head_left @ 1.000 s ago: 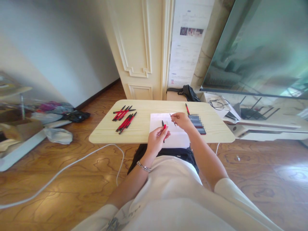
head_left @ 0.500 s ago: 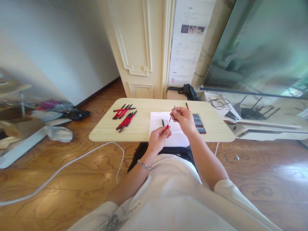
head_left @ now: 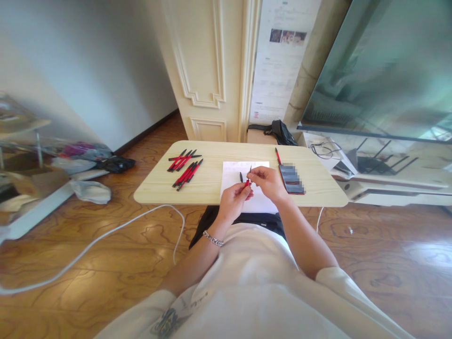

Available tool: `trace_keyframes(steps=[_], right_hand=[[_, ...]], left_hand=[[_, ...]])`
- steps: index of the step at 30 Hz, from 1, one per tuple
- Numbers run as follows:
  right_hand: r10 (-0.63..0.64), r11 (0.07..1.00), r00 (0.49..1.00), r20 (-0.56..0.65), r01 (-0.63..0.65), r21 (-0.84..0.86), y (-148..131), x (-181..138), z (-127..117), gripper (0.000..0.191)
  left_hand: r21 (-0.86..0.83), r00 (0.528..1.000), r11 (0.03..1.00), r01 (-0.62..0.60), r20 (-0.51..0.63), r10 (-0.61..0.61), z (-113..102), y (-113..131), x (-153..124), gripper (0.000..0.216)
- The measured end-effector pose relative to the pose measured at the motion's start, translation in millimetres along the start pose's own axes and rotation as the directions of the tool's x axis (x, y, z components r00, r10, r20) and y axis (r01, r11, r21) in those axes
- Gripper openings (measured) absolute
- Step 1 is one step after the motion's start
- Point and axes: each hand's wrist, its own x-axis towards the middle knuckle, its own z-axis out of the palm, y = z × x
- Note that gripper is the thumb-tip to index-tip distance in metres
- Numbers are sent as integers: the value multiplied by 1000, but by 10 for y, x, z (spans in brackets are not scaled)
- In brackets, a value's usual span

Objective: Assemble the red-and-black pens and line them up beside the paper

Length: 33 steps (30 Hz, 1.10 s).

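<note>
My left hand (head_left: 234,199) is closed around a red pen barrel (head_left: 247,181) above a white sheet of paper (head_left: 235,172) on the light wooden table (head_left: 208,188). My right hand (head_left: 269,181) pinches a thin refill (head_left: 250,170), whose lower end meets the barrel's top. A small black pen part (head_left: 241,177) lies on the paper just left of the hands. Several red-and-black pens (head_left: 185,168) lie in a pile on the table's left side. A single red pen (head_left: 278,156) rests at the back right.
A dark phone (head_left: 291,179) lies on the table right of my right hand. A white cable (head_left: 106,238) runs across the wooden floor. Clutter and bags sit at the left wall; a black bag (head_left: 278,132) and a TV stand with a router (head_left: 374,165) are behind.
My right hand has brought the refill down from a raised position to the barrel in my left hand. Both hands sit closer together over the paper.
</note>
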Motion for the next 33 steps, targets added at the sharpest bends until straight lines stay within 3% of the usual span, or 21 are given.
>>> trace_keyframes(steps=[8, 13, 21, 30, 33], right_hand=[[37, 997, 999, 13, -38, 74, 19, 2, 3, 21], [35, 999, 999, -5, -35, -19, -2, -5, 8, 22], [34, 999, 996, 78, -35, 6, -19, -7, -16, 23], [22, 999, 999, 41, -21, -46, 12, -19, 24, 21], [25, 996, 993, 114, -15, -87, 40, 13, -29, 21]], left_hand=[[20, 1000, 1000, -2, 7, 1, -14, -30, 0, 38], [16, 1000, 1000, 5, 3, -5, -24, -3, -1, 38], [12, 1000, 1000, 18, 4, -18, -31, -20, -7, 38], [41, 1000, 999, 10, 0, -10, -35, -26, -2, 38], [43, 1000, 999, 27, -11, -27, -48, -31, -4, 38]])
